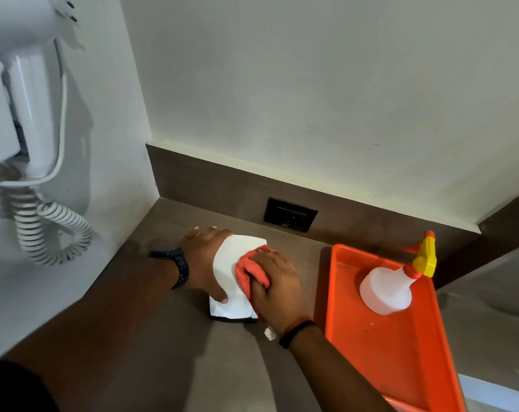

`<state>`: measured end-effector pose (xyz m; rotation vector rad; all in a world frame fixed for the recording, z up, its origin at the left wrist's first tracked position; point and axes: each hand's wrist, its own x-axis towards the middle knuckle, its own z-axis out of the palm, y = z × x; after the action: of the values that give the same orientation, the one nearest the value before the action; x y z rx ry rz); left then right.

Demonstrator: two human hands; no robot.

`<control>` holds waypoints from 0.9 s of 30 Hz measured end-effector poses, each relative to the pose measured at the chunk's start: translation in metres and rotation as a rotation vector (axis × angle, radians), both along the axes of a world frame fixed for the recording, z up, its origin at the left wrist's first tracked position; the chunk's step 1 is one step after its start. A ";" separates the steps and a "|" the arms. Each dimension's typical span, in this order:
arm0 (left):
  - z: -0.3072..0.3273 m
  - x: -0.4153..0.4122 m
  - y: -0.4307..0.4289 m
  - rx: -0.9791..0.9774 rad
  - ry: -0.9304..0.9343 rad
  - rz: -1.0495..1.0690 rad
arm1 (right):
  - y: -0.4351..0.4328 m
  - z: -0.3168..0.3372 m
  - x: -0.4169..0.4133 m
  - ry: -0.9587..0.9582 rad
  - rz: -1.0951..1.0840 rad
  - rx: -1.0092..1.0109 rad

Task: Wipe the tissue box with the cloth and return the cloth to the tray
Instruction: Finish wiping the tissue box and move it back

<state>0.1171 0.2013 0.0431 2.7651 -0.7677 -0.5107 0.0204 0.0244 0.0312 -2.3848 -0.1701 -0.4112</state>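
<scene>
A white tissue box (227, 263) stands on the dark brown counter (169, 337), near the back left corner. My left hand (203, 258) grips its left side, thumb on the front face. A crumpled red cloth (249, 270) is pressed against the box's top right part by my right hand (277, 288), which is closed over it and hides the right side of the box. To the right lies the orange tray (380, 361).
A white spray bottle (389, 288) with a yellow and red trigger lies in the tray's far end. A black wall socket (290, 214) sits behind the box. A white wall hair dryer (20, 114) with a coiled cord hangs at left. A small paper scrap (270, 333) lies by my right wrist.
</scene>
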 end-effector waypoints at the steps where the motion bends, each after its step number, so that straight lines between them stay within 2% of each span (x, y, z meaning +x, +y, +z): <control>1: 0.000 0.000 0.001 -0.005 0.009 0.007 | -0.002 0.000 -0.004 0.018 -0.079 0.162; 5: 0.001 0.001 0.001 0.016 0.001 0.011 | -0.026 -0.001 -0.014 0.295 -0.454 0.922; 7: 0.004 0.001 -0.001 0.051 -0.003 0.003 | -0.053 0.000 -0.025 0.330 -0.572 1.108; 9: 0.010 0.000 -0.007 0.079 -0.019 -0.014 | -0.085 0.001 -0.035 0.297 -0.658 1.121; 11: 0.017 -0.005 -0.026 0.002 -0.134 -0.044 | -0.120 -0.002 -0.045 0.219 -0.715 0.971; 13: 0.021 -0.018 -0.056 -0.179 -0.273 -0.119 | -0.151 -0.005 -0.058 0.180 -0.737 0.715; 16: 0.013 -0.045 -0.110 -0.352 -0.279 -0.252 | -0.179 -0.016 -0.078 0.204 -0.650 0.302; 19: -0.013 -0.070 -0.162 -0.275 -0.204 -0.375 | -0.193 -0.036 -0.091 0.294 -0.461 -0.100; 23: -0.050 -0.083 -0.204 -0.035 -0.065 -0.428 | -0.189 -0.061 -0.098 0.561 -0.365 -0.413; 27: -0.071 -0.090 -0.210 0.023 0.002 -0.465 | -0.188 -0.086 -0.099 0.730 -0.289 -0.469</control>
<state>0.0268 -0.0085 -0.0275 2.5982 -1.4216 -0.6031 -0.0788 -0.1635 -0.0549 -2.8575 0.4624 0.4355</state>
